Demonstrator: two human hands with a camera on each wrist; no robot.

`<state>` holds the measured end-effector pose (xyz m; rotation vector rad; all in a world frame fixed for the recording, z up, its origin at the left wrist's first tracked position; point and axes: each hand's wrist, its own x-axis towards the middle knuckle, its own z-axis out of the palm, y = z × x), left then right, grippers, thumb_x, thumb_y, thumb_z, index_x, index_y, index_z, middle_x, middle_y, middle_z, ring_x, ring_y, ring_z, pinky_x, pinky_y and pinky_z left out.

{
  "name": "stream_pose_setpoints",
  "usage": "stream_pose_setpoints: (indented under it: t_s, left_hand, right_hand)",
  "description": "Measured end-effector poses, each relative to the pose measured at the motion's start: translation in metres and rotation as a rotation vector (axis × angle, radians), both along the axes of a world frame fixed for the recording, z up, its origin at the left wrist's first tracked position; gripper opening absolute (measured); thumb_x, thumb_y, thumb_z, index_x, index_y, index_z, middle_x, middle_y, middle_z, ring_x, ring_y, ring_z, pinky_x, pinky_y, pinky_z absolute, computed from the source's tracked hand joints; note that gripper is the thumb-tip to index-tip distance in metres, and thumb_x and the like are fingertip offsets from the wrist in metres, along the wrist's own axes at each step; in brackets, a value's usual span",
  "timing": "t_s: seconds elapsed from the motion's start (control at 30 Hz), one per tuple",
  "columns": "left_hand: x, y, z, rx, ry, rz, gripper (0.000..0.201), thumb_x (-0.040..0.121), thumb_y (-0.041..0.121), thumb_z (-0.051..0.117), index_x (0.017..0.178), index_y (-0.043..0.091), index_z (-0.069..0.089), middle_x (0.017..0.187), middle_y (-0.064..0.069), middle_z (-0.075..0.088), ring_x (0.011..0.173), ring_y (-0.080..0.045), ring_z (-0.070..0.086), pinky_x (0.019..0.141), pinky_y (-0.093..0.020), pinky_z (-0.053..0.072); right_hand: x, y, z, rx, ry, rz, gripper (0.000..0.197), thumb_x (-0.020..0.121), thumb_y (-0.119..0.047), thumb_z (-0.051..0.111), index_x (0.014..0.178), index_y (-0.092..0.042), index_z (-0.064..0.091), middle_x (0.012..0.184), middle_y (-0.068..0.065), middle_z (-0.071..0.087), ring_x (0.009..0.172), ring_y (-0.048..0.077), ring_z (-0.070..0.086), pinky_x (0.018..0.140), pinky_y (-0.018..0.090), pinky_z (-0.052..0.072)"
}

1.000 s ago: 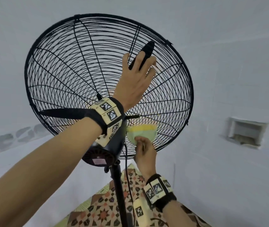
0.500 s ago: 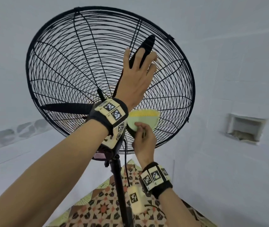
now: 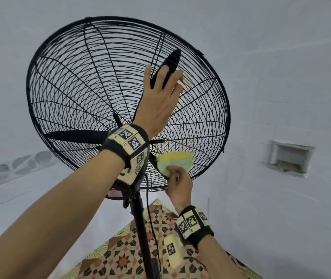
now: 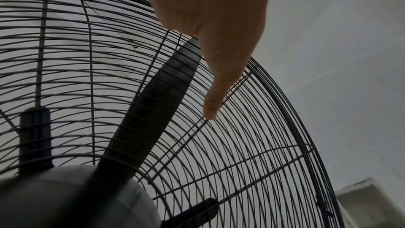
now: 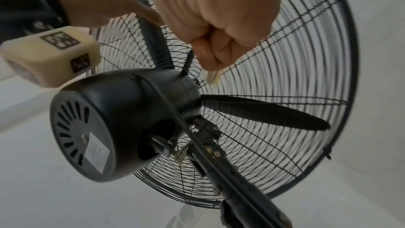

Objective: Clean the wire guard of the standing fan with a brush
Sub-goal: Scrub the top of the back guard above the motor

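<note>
Wire guard (image 3: 76, 81): black, tilted back on the standing fan, filling the upper middle of the head view.
Left hand (image 3: 158, 101): lay flat on the guard's rear mesh, fingers straight, gripping nothing; a fan blade (image 3: 170, 61) showed behind its fingertips.
Brush (image 3: 175, 161): pale green with yellow bristles, against the guard's lower right, directly above the right hand.
Right hand (image 3: 179, 183): fingers curled round the brush handle, below the left hand.

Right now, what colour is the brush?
Pale green with yellow bristles; the brush shows best in the head view.
</note>
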<state>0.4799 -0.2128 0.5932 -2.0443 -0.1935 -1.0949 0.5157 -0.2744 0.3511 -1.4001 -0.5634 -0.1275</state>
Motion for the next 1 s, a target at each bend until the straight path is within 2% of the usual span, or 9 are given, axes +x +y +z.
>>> stream_pose_setpoints:
  t_s: [0.1, 0.23, 0.4, 0.5, 0.6, 0.7, 0.77, 0.87, 1.0]
  left_hand:
    - [-0.001, 0.002, 0.0, 0.0, -0.002, -0.006, 0.066, 0.07, 0.013, 0.08, 0.129, 0.013, 0.049, 0.153, -0.01, 0.033, 0.147, -0.04, 0.031, 0.12, -0.072, 0.018]
    - [-0.004, 0.001, -0.001, -0.004, 0.004, -0.029, 0.06, 0.072, 0.008, 0.076, 0.126, 0.013, 0.051, 0.153, -0.011, 0.038, 0.147, -0.041, 0.032, 0.12, -0.073, 0.017]
    - [-0.005, 0.001, 0.0, -0.014, 0.003, -0.019, 0.06, 0.072, 0.008, 0.076, 0.126, 0.013, 0.052, 0.153, -0.011, 0.037, 0.146, -0.04, 0.031, 0.119, -0.072, 0.02]
    - [-0.005, 0.001, -0.002, -0.015, -0.004, -0.039, 0.06, 0.072, 0.008, 0.077, 0.126, 0.012, 0.052, 0.152, -0.011, 0.038, 0.146, -0.041, 0.031, 0.119, -0.072, 0.019]
    - [-0.004, 0.002, -0.002, -0.012, 0.001, -0.047, 0.062, 0.072, 0.01, 0.079, 0.127, 0.012, 0.052, 0.152, -0.011, 0.037, 0.146, -0.04, 0.029, 0.12, -0.073, 0.018]
    - [-0.002, 0.003, -0.001, -0.01, 0.003, -0.023, 0.062, 0.073, 0.012, 0.079, 0.128, 0.013, 0.05, 0.152, -0.01, 0.035, 0.145, -0.039, 0.025, 0.12, -0.073, 0.018]
    - [-0.004, 0.004, -0.001, -0.014, -0.013, -0.025, 0.061, 0.073, 0.01, 0.078, 0.127, 0.013, 0.05, 0.153, -0.01, 0.037, 0.145, -0.039, 0.025, 0.12, -0.072, 0.019]
    - [-0.005, 0.006, -0.002, -0.016, -0.017, -0.034, 0.061, 0.073, 0.01, 0.078, 0.127, 0.013, 0.05, 0.153, -0.01, 0.036, 0.146, -0.04, 0.027, 0.12, -0.073, 0.018]
    - [-0.005, 0.006, -0.003, -0.01, -0.004, -0.041, 0.061, 0.073, 0.01, 0.079, 0.127, 0.013, 0.051, 0.152, -0.011, 0.037, 0.145, -0.041, 0.027, 0.12, -0.073, 0.018]
  right_hand:
    - [-0.004, -0.008, 0.013, 0.075, 0.004, 0.01, 0.023, 0.102, -0.03, 0.049, 0.102, -0.039, 0.07, 0.091, -0.003, 0.073, 0.071, 0.016, 0.063, 0.065, 0.033, 0.055]
    - [-0.002, -0.015, 0.035, 0.175, -0.063, -0.049, 0.022, 0.105, -0.012, 0.052, 0.107, -0.02, 0.072, 0.1, -0.011, 0.071, 0.086, 0.002, 0.064, 0.074, 0.017, 0.051]
    - [0.004, -0.016, -0.006, -0.048, 0.071, 0.014, 0.027, 0.106, -0.016, 0.05, 0.097, -0.035, 0.068, 0.094, 0.005, 0.072, 0.062, 0.017, 0.06, 0.057, 0.036, 0.054]
    - [0.001, -0.027, 0.013, 0.073, -0.039, -0.029, 0.021, 0.107, -0.021, 0.051, 0.106, -0.03, 0.07, 0.093, -0.006, 0.072, 0.067, 0.013, 0.062, 0.059, 0.03, 0.053]
    - [0.007, -0.027, 0.024, 0.134, -0.084, -0.074, 0.021, 0.106, -0.014, 0.051, 0.108, -0.021, 0.071, 0.095, -0.015, 0.07, 0.074, 0.002, 0.062, 0.067, 0.022, 0.054]
    - [0.013, -0.024, 0.005, 0.007, 0.05, -0.033, 0.023, 0.105, -0.016, 0.052, 0.102, -0.029, 0.071, 0.094, -0.01, 0.07, 0.07, 0.02, 0.064, 0.07, 0.045, 0.061]
    - [0.012, -0.027, -0.003, -0.048, 0.118, 0.001, 0.025, 0.105, -0.017, 0.052, 0.098, -0.031, 0.071, 0.093, -0.008, 0.07, 0.072, 0.021, 0.064, 0.07, 0.052, 0.062]
    - [0.009, -0.034, 0.017, 0.065, 0.03, -0.003, 0.023, 0.106, -0.02, 0.051, 0.103, -0.031, 0.072, 0.087, -0.013, 0.068, 0.064, 0.016, 0.06, 0.061, 0.039, 0.057]
    - [0.013, -0.032, 0.02, 0.061, 0.012, -0.006, 0.022, 0.106, -0.02, 0.051, 0.107, -0.028, 0.071, 0.094, -0.01, 0.07, 0.066, 0.016, 0.061, 0.062, 0.034, 0.057]
